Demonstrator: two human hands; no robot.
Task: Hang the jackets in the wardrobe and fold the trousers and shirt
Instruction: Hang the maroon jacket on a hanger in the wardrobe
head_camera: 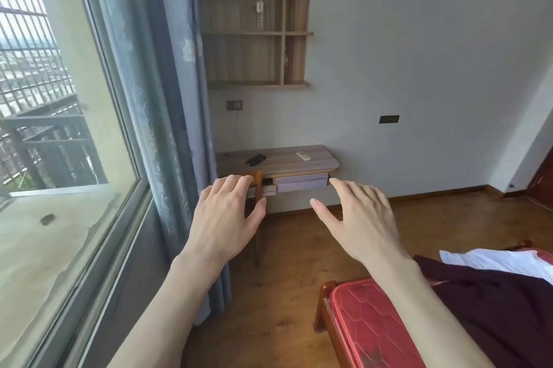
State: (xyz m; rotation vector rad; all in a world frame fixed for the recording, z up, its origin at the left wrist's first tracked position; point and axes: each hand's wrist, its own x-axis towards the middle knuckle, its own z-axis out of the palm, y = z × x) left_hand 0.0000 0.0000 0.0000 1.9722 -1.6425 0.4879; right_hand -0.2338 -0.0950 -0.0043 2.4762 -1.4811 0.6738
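Note:
A dark maroon garment (pixel 502 307) lies spread over the red mattress (pixel 371 322) at the lower right, with a white garment (pixel 502 261) behind it at the frame's right edge. My left hand (pixel 227 215) is raised in mid-air in front of the desk, fingers apart and holding nothing. My right hand (pixel 359 218) hovers beside it, palm down, fingers spread, also holding nothing. Both hands are above the floor, left of the clothes and not touching them. No wardrobe is in view.
A wall-mounted desk (pixel 317 162) carries a black phone (pixel 256 159) and a white remote (pixel 303 155). A wooden chair back (pixel 257 185) stands under it. Wall shelves (pixel 254 32), a blue curtain (pixel 167 128) and a large window (pixel 59 128) fill the left. The bed's wooden frame (pixel 324 304) edges the wooden floor.

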